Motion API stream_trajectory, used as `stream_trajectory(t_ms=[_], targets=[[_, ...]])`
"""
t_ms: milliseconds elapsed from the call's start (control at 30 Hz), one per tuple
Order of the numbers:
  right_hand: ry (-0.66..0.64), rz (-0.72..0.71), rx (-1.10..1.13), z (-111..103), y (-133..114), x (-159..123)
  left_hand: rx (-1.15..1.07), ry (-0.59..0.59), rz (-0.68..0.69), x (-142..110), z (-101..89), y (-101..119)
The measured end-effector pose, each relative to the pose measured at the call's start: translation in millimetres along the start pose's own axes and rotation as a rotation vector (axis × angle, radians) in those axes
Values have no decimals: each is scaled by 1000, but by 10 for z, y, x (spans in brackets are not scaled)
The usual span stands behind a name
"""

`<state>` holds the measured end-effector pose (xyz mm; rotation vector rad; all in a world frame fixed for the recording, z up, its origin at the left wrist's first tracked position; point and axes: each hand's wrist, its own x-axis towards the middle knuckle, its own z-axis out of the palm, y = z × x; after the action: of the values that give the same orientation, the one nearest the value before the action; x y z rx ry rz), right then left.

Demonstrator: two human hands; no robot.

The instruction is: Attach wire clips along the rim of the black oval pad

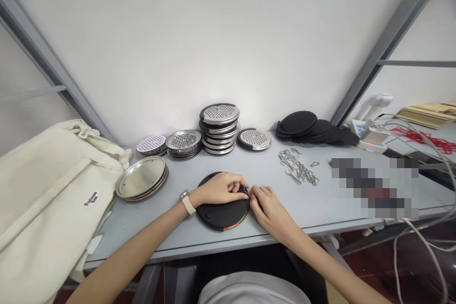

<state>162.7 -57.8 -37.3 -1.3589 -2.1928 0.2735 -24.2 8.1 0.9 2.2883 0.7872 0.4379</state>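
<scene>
A round black disc [221, 211] with a coloured edge lies flat near the front of the grey table [320, 204]. My left hand [220, 189], with a watch on its wrist, rests on top of the disc, fingers curled and pinching at its right rim. My right hand [268, 204] meets it there, fingertips pinched on a small metal piece at the disc's edge that is too small to name. A heap of small metal clips [298, 167] lies just beyond my right hand.
Along the wall stand stacks of perforated metal discs [219, 128], more of them [183, 143], a single one [254, 138], plain metal lids [142, 178] and black discs [313, 128]. A cream cloth bag [46, 199] fills the left side. A white device [372, 126], red bands and cables sit right.
</scene>
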Motion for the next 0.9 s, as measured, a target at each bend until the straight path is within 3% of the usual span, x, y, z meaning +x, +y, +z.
stream_trajectory(t_ms=[900], targets=[[-29,-31,-37,45,31,16,-10,14,28,-11,5,-17]])
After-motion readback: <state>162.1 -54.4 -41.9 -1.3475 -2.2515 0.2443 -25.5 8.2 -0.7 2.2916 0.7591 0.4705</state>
